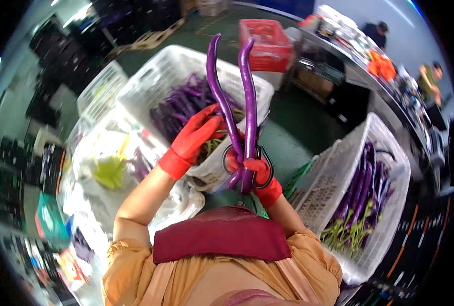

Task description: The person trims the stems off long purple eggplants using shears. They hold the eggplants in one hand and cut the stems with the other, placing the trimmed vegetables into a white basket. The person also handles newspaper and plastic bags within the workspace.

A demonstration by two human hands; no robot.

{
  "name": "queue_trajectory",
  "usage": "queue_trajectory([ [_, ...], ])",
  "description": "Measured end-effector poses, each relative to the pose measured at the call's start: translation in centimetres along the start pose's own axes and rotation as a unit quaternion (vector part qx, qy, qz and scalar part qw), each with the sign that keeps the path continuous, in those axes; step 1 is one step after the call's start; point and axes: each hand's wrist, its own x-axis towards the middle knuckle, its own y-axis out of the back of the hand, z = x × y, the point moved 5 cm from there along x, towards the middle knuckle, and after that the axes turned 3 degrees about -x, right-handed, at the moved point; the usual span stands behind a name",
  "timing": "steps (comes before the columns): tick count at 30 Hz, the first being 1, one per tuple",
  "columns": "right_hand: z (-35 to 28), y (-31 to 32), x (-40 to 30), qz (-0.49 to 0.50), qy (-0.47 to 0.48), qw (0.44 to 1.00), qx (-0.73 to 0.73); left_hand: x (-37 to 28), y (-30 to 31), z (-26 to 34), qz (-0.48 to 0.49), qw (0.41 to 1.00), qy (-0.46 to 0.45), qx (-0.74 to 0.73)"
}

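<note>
My right hand (263,172), in a red rubber glove, grips the lower ends of two long purple eggplants: the left eggplant (220,93) and the right eggplant (250,103). They stand side by side, pointing away from me, and cross near the grip. Black-handled scissors (269,164) are in the same hand, their loops showing on both sides of the eggplants. My left hand (196,134), also gloved in red, is beside the left eggplant with its fingers apart; whether it touches cannot be told. Beyond it, a white plastic crate (142,86) holds many eggplants (185,101).
At right, a tilted white crate (318,191) contains eggplants with green stems (358,199). White plastic bags (112,206) lie left. A red crate (267,46) stands behind. Along a cluttered metal counter (360,69) are two other people (376,34), at far right.
</note>
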Motion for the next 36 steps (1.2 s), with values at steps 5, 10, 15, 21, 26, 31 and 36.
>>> queue_trajectory([
  [5,3.8,-2.3,2.4,-0.003,-0.202,0.977,-0.074,-2.2,6.3,-0.4,0.11,0.989,-0.001,-0.102],
  [10,4.2,-4.9,5.5,0.008,-0.108,0.986,-0.13,-4.7,9.1,1.0,0.175,0.981,-0.059,-0.068],
  [15,6.0,-5.4,7.0,-0.031,-0.103,0.987,-0.123,-6.7,10.6,1.3,0.267,0.953,-0.096,-0.111],
  [21,6.8,-6.3,8.5,-0.114,-0.242,0.963,-0.012,-7.6,11.2,2.3,0.241,0.961,-0.106,-0.081],
  [26,8.0,-5.7,9.0,-0.052,-0.319,0.945,0.043,-8.2,10.8,2.1,0.339,0.933,-0.12,-0.027],
  [31,7.8,-7.0,9.9,-0.053,-0.326,0.938,0.1,-8.4,10.9,2.3,0.339,0.934,-0.092,0.065],
  [36,7.9,-6.7,10.5,-0.053,-0.257,0.965,-0.022,-9.2,10.2,1.1,0.355,0.928,-0.093,0.071],
])
